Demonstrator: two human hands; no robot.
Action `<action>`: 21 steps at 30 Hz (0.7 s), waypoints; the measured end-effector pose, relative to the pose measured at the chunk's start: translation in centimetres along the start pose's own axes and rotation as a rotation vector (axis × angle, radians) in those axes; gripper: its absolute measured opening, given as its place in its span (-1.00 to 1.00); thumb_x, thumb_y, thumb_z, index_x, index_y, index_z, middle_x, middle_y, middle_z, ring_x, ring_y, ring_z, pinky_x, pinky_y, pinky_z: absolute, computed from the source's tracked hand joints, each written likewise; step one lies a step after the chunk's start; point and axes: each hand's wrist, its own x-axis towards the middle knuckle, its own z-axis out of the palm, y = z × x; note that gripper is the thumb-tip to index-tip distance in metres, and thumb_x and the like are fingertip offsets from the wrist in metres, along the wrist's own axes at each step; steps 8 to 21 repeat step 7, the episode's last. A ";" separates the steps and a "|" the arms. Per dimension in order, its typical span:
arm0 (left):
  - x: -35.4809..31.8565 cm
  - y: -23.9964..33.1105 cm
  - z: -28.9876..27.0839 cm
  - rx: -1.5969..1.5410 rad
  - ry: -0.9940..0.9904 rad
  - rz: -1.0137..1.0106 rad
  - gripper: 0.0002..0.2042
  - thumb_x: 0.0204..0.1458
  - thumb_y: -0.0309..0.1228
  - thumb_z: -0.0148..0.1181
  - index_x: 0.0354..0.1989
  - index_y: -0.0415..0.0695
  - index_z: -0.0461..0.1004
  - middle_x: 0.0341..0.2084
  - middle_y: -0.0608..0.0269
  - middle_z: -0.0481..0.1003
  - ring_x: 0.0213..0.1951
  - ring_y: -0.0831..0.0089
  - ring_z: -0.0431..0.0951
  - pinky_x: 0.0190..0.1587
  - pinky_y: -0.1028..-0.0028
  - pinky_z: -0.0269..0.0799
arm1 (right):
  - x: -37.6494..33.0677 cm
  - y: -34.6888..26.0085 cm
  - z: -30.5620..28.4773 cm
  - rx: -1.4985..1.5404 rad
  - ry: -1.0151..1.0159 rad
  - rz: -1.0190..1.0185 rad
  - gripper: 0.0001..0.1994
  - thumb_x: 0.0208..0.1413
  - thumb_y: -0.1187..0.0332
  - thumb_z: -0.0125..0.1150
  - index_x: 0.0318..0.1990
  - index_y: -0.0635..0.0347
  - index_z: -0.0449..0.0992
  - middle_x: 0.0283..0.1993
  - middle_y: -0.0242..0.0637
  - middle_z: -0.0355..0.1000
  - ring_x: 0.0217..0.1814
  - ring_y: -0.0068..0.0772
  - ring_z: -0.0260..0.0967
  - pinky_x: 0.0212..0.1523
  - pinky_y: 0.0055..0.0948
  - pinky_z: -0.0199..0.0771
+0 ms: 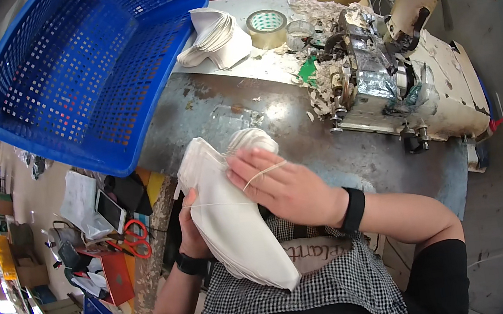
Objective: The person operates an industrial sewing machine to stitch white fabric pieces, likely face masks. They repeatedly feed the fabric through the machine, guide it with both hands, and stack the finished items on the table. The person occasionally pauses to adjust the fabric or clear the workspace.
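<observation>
A thick bundle of stacked white fabric pieces (pixel 236 230) is held upright in front of my apron, folded over into a rounded end at its top right. My left hand (pixel 192 231) grips the bundle's left side, its fingers partly hidden behind the cloth. A thin pale rubber band (pixel 265 173) loops over the fingers of my right hand (pixel 295 191), and a thin line of it crosses the bundle's middle. Those right fingers are nearly straight and close together, touching the cloth's upper right side.
A metal worktable (pixel 184 115) lies ahead, with a big blue plastic basket (pixel 152 116) overhanging its left. Another white fabric stack (pixel 234 42), a tape roll (pixel 269 39) and lint scraps (pixel 333 7) sit farther back. A sewing machine (pixel 440 79) stands right; red-handled scissors (pixel 140 239) and a phone (pixel 110 211) lie left.
</observation>
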 end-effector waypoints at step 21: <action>-1.3 0.4 -3.6 -0.010 0.126 -0.003 -0.41 0.14 -0.15 0.02 0.27 -0.25 0.13 0.12 0.03 0.35 0.12 0.22 0.40 0.21 0.24 0.28 | 2.2 2.6 3.0 -0.067 -0.068 -0.081 -0.49 -0.10 0.37 0.12 0.08 0.34 0.36 0.10 -0.05 0.36 0.24 -0.12 0.26 0.36 -0.19 0.09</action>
